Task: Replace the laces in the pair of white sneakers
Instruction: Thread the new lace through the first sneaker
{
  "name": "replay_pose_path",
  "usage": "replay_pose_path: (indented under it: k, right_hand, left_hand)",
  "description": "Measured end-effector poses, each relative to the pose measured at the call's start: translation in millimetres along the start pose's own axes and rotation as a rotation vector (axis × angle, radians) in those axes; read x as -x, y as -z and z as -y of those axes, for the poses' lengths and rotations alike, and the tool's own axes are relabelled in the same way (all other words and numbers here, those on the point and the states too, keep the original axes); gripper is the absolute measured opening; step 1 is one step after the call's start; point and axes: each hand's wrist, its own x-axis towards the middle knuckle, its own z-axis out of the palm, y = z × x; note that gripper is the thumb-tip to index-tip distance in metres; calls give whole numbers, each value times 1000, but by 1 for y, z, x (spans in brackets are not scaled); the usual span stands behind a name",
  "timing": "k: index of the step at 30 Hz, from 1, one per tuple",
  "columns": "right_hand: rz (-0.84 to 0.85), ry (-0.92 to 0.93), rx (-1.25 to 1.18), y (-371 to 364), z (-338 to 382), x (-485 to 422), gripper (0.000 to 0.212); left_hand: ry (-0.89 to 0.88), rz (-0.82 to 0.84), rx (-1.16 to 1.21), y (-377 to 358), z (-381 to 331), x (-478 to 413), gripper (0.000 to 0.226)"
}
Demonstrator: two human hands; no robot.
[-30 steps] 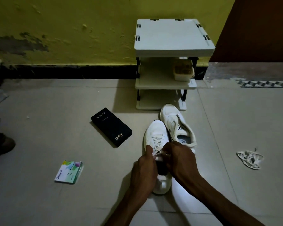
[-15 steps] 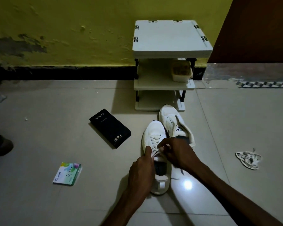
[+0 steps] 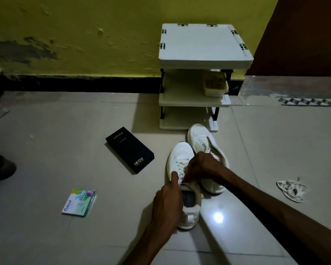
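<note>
Head view: mid-lacing, left hand grips the near sneaker, right hand pinches the lace just beyond the left thumb; next move probably threads the upper eyelet.

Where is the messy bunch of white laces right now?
In the head view, the bunch of laces lies on the tiled floor at the far right, apart from the right-hand white sneaker.

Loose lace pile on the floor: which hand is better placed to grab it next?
The right hand, probably. The lace pile lies on that side, beyond the right forearm. The left hand grips the near sneaker from the other side, thumb by the lacing, so it must cross over.
</note>
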Motion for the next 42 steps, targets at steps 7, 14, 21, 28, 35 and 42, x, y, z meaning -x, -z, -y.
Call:
replay_pose_path:
  k: [7,14,21,28,35,42]
  right_hand:
    - [-86,4,-258,-9,-9,3,18]
    - [-100,74,-191,-12,-3,-5,10]
    - [-208,413,146,-20,-9,10,11]
    - [-219,527,566,-22,1,10,23]
    - [-30,459,640,-5,8,11,22]
    - [20,521,465,-6,6,16,15]
  left_hand:
    - [-9,30,-26,0,0,-1,47]
    - [26,51,41,2,0,2,52]
    - [23,50,59,4,-2,-1,50]
    - [72,75,-35,8,1,-7,54]
    - [43,44,-86,14,-9,-1,45]
    - [58,40,-68,15,-7,1,47]
